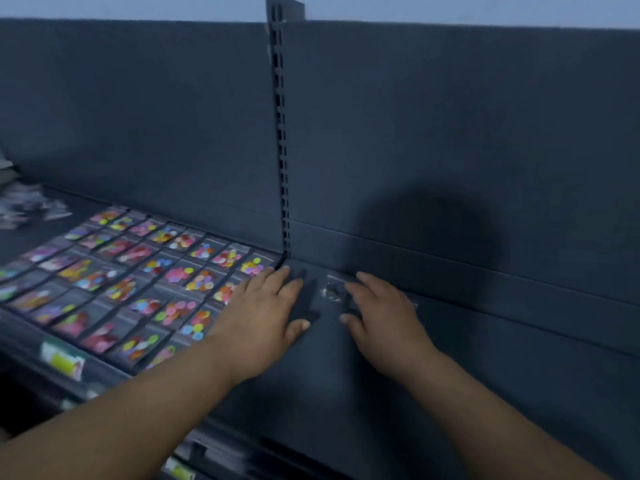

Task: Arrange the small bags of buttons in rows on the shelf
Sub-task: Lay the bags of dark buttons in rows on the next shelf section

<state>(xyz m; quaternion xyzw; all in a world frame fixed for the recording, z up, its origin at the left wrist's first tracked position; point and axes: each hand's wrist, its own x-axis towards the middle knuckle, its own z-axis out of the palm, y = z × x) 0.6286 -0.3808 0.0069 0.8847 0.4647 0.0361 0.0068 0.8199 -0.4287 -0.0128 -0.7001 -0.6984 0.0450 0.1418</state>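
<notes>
Several small clear bags of coloured buttons (180,275) lie in neat rows on the dark shelf (346,375), filling its left section. One clear bag with dark buttons (333,292) lies alone on the right section, near the back wall. My left hand (263,317) rests flat on the shelf with fingers spread, over the right end of the rows. My right hand (381,313) lies flat just right of the lone bag, fingertips touching its edge. Neither hand grips anything.
A slotted upright post (281,150) divides the dark back panel. A loose heap of clear bags (24,209) lies at the far left. Price labels (62,362) sit on the shelf's front edge. A lower shelf edge (207,455) shows below.
</notes>
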